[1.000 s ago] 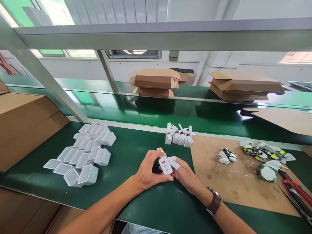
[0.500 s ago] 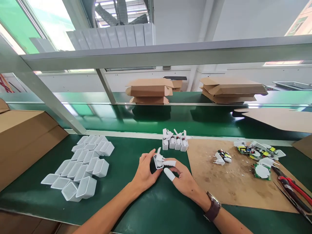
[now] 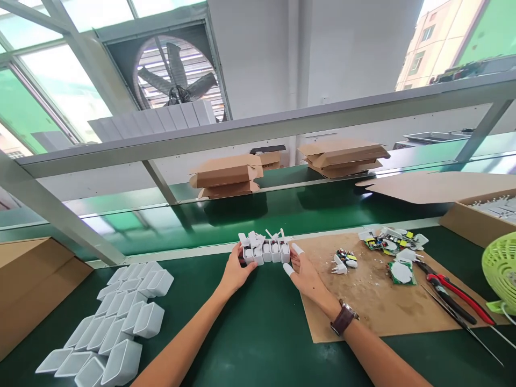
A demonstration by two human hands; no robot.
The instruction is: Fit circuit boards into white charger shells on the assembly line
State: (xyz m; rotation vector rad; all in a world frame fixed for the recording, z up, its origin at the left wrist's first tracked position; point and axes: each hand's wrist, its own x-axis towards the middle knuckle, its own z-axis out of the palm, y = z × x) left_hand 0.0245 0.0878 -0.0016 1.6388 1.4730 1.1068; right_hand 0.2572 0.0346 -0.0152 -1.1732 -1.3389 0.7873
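A short row of white charger housings [image 3: 275, 252] stands at the back of the green table, with white plug parts and small electronics poking out of the tops. At the row's left end, my left hand [image 3: 236, 273] has its thumb and fingers round a filled charger housing [image 3: 247, 253], pressed against its neighbours. My right hand [image 3: 305, 274] is at the row's right end, thumb and forefinger apart, both in white finger covers. Nothing shows in its grip; whether it touches the end housing I cannot tell.
Many white box-like shells [image 3: 115, 317] lie at left near a cardboard box [image 3: 36, 290]. On the brown board [image 3: 322, 317] are circuit boards [image 3: 401, 272], a plug assembly [image 3: 344, 262], red-black pliers [image 3: 447, 293] and tweezers [image 3: 459, 320]. A green fan [image 3: 502, 269] stands far right.
My left hand has carried the charger housing forward to the left end of the row. The right hand has left that housing and moved to the row's right end. The view has shifted rightward.
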